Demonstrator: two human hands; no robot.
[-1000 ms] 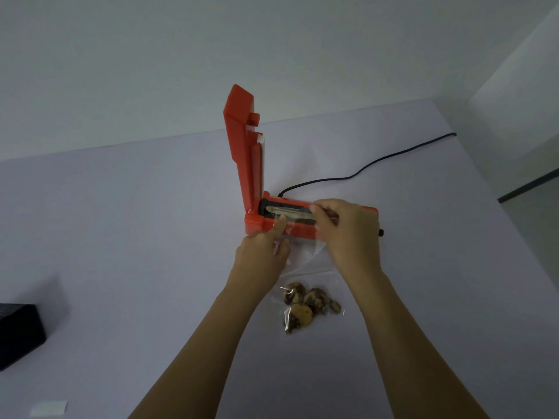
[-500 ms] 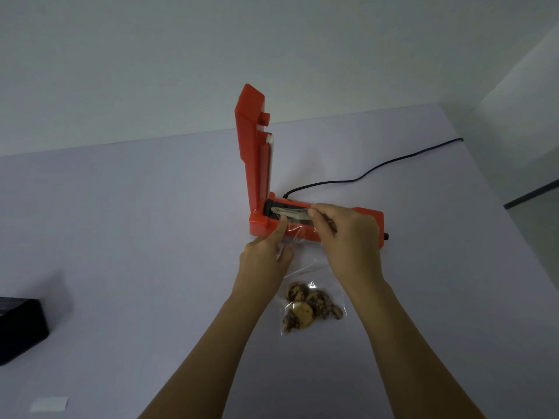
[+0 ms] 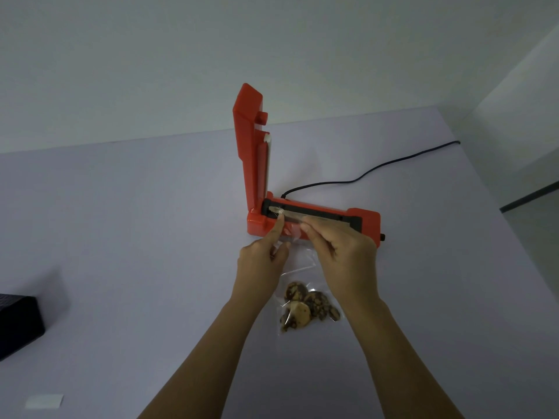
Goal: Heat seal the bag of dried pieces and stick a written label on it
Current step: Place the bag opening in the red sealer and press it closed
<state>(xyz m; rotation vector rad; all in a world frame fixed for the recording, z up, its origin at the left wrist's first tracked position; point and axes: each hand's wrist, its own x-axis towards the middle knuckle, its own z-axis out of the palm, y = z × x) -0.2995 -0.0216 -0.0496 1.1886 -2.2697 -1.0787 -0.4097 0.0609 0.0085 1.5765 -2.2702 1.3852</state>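
Left hand [image 3: 263,261]: index finger stretched forward, thumb below it, pinching the left corner of the bag's mouth.
Right hand [image 3: 344,255]: fingers curled, pinching the mouth's other side, just right of my left hand.
Bag [image 3: 299,261]: clear; the mouth lies on the sealing strip [image 3: 320,213] at my fingertips, and the body trails back between my wrists.
Dried pieces [image 3: 305,309]: bunched at the bag's bottom, between my forearms.
Risk, wrinkles: if my pull slackens, the film may fold on the strip and the seam could leak.
Risk, slant: an uneven pull would likely give a crooked seam.
Risk, fingertips: the heat sealer [image 3: 364,220] has its lid [image 3: 248,152] upright beyond my left hand, and closing it too early could trap my fingers.
Count: one bag, one sealer, one cord [image 3: 378,169], one blank label [image 3: 44,401] and one black box [image 3: 18,325], both far left of my left arm. I see roughly five pieces but can't be sure.
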